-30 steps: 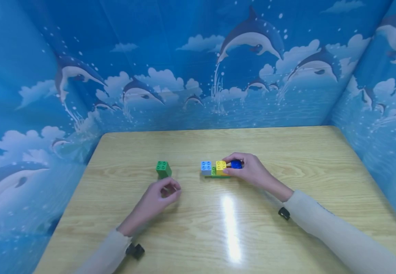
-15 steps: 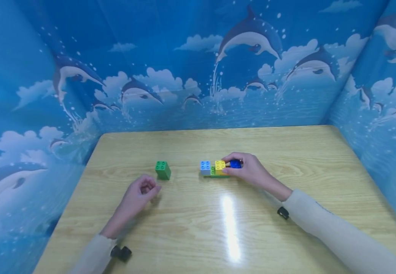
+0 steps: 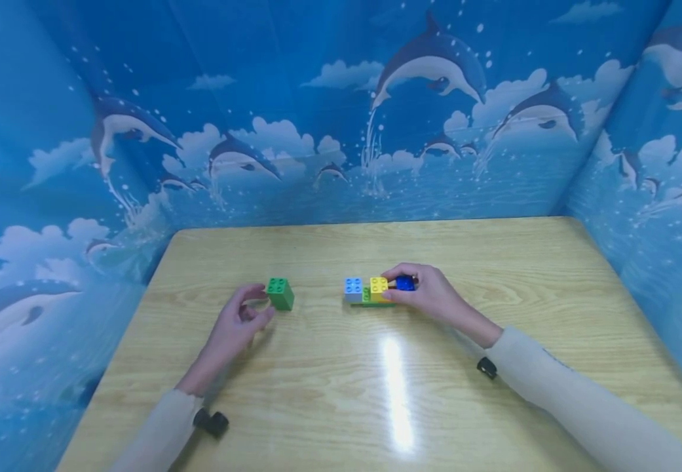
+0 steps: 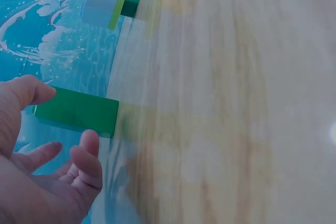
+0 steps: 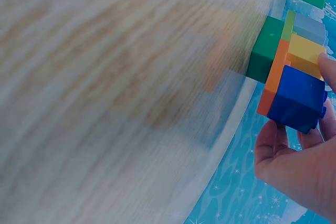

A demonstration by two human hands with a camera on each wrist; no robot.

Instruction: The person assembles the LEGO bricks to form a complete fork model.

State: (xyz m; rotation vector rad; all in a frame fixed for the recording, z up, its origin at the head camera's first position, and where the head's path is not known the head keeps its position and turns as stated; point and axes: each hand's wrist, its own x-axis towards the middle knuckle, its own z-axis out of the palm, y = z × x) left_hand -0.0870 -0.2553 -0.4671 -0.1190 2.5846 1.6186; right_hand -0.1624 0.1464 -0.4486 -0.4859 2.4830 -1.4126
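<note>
A green brick [image 3: 280, 293] stands alone on the wooden table [image 3: 506, 262], left of centre. My left hand [image 3: 260, 303] is right beside it, thumb and fingers spread on either side; in the left wrist view the thumb tip reaches the end of the green brick [image 4: 79, 111] and the fingers [image 4: 86, 158] hang just short of it. My right hand [image 3: 392, 286] grips the right end of a small brick assembly [image 3: 367, 290]: light blue, yellow and dark blue bricks on a green and orange base. The right wrist view shows fingers curled round the dark blue brick [image 5: 296, 95].
Blue dolphin-print walls [image 3: 341, 131] close the table in at the back and on both sides. Bare tabletop runs toward the near edge, with a bright light glare [image 3: 397, 387] on it. A small black device [image 3: 211, 423] sits at my left wrist.
My left hand has moved left and forward from the table's middle to the green brick, and its fingers have spread. The right hand and the assembly have stayed put.
</note>
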